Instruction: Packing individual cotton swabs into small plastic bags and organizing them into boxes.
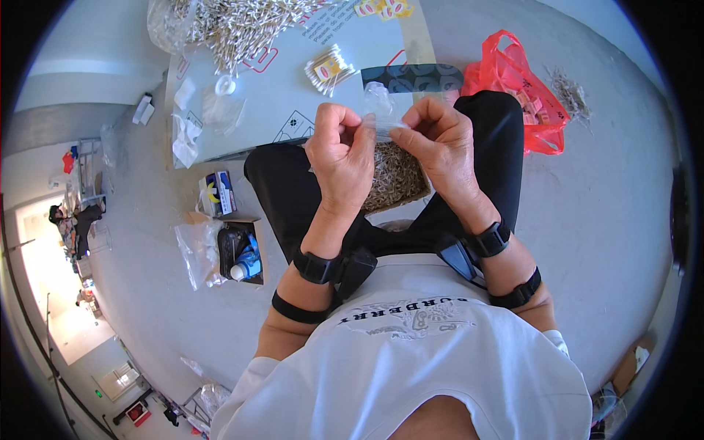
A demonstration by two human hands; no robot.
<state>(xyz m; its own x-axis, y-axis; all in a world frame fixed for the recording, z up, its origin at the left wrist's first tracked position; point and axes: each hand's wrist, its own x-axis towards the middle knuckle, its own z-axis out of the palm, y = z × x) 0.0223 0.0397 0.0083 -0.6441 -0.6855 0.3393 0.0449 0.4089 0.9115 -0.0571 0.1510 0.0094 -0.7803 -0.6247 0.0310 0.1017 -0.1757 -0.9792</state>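
Note:
My left hand point(339, 158) and my right hand point(445, 147) are raised in front of me above my lap. Between them is a small clear plastic bag point(378, 99), each hand pinching one side of its edge between thumb and fingers. Just beyond my left hand, a bundle of cotton swabs point(330, 70) with a yellow label lies on the table. Below my hands, between my knees, sits a box full of loose cotton swabs point(396, 180), partly covered by my hands. A big heap of white cotton swabs point(246, 33) spreads over the far left of the table.
The low table point(275, 95) also bears a roll of clear tape point(225, 86), crumpled white paper point(185, 139) and yellow labels point(384, 7). A red plastic bag point(546, 139) with pink packs stands on the floor to the right. At left sits a cardboard box point(257, 253) holding a blue-and-white bottle.

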